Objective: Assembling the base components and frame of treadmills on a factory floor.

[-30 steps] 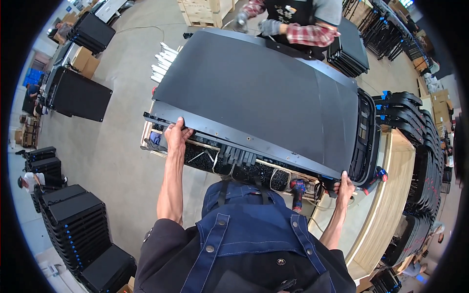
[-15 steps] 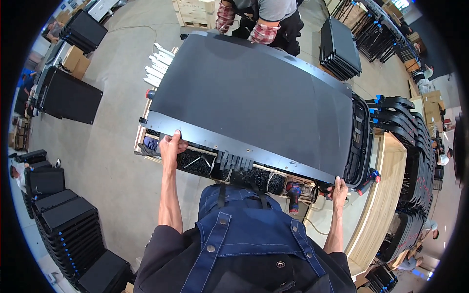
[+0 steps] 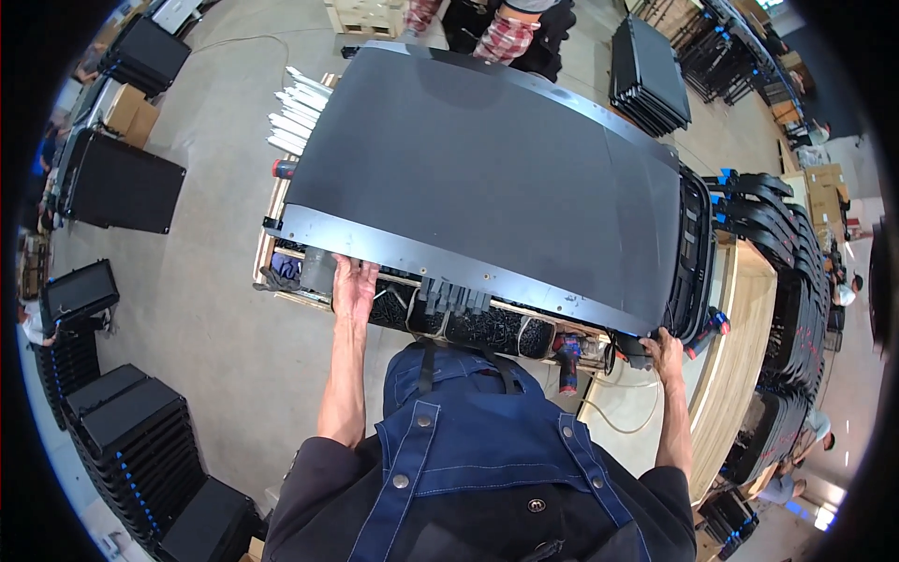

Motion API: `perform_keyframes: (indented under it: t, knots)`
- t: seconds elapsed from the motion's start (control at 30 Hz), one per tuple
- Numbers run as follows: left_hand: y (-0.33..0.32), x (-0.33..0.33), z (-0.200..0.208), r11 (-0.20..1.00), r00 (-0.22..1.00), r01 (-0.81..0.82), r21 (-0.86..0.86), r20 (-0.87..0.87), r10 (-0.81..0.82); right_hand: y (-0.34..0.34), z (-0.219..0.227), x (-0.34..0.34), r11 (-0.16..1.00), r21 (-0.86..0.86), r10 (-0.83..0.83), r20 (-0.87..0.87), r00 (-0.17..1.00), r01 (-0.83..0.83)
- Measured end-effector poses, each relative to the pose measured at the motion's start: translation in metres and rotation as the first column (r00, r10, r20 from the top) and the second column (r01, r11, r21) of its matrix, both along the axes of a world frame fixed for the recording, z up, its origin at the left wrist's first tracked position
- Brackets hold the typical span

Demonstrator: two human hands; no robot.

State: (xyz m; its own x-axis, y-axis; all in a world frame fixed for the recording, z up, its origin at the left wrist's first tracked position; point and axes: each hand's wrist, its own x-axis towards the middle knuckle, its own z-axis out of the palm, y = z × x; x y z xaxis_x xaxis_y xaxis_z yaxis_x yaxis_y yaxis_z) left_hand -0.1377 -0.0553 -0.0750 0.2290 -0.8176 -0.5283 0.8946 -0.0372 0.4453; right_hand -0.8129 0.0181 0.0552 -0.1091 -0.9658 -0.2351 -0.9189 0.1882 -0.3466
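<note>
A large flat black panel (image 3: 487,169) with a grey metal strip along its near edge lies across a wooden work table (image 3: 281,281). My left hand (image 3: 354,286) grips the panel's near edge from below, toward the left. My right hand (image 3: 663,348) holds the near right corner. A person in a plaid shirt (image 3: 501,33) stands at the far edge of the panel. Bins of dark screws (image 3: 492,328) sit under the near edge.
Stacks of black panels (image 3: 131,440) stand on the floor at my lower left, more black frames (image 3: 777,281) line a wooden rack on the right. A red power tool (image 3: 567,361) lies by the table's near edge. White strips (image 3: 295,117) lie at the table's far left.
The panel has shifted slightly toward me and left, and my view has lowered over it. Both hands keep their hold on the near edge. The person at the far side has moved left.
</note>
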Motion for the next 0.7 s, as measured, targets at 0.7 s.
perform_keyframes:
  t: [0.7]
  knots:
    - [-0.011,-0.001,-0.035,0.987,0.983,0.163,-0.010,0.086,-0.162,0.044,-0.034,-0.015,0.881,-0.272,-0.295,0.322,0.899,0.387]
